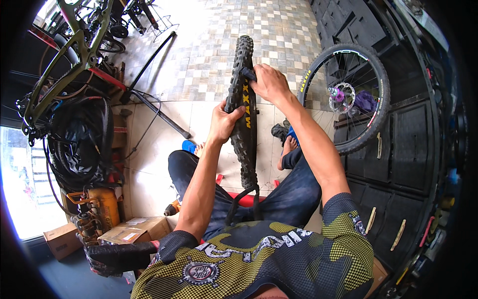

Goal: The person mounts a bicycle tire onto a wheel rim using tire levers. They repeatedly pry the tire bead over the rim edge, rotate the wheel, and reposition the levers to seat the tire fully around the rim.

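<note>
Seated person holds a knobby black tyre (242,104) upright between the knees, its lower end near the lap. Left hand (225,121) has fingers wrapped round the mid sidewall; right hand (269,82) has fingers closed on the upper edge. The tyre is off a rim and squeezed flat, so the fitting seems not yet started. The wheel (348,94) leans on dark cabinets at right. Tiled floor (209,50), bike frame (74,55) at left, cardboard boxes (134,230) nearby.

tiled floor (164,144), cardboard boxes (134,230), wheel (348,97)
</note>
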Demonstrator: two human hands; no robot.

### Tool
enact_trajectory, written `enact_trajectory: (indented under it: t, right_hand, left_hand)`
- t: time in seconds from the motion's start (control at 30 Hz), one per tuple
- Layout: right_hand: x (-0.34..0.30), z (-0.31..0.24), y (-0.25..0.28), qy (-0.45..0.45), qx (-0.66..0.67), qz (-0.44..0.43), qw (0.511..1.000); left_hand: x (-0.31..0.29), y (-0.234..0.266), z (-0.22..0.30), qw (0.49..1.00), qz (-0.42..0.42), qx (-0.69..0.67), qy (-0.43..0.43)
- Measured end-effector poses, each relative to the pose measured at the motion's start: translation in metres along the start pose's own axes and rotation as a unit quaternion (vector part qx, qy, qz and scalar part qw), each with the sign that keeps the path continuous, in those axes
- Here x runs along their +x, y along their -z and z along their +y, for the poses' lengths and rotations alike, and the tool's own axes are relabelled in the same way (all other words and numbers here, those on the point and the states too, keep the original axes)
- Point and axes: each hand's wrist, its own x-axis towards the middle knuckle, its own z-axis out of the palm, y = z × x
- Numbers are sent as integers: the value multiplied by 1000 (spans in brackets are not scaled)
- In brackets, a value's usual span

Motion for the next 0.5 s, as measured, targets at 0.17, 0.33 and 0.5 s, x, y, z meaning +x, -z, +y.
enact_trajectory:
  t: [0.17,0.33,0.5]
  right_hand:
    - [22,31,-9,-17,-16,51,998]
    - [30,86,14,-110,37,129,985]
    - [26,152,46,-188,-7,191,963]
  left_hand:
    - [2,4,-5,1000,-7,10,-10]
    - [0,5,-4,1000,-8,12,-19]
    - [0,7,1,1000,-6,15,-8]
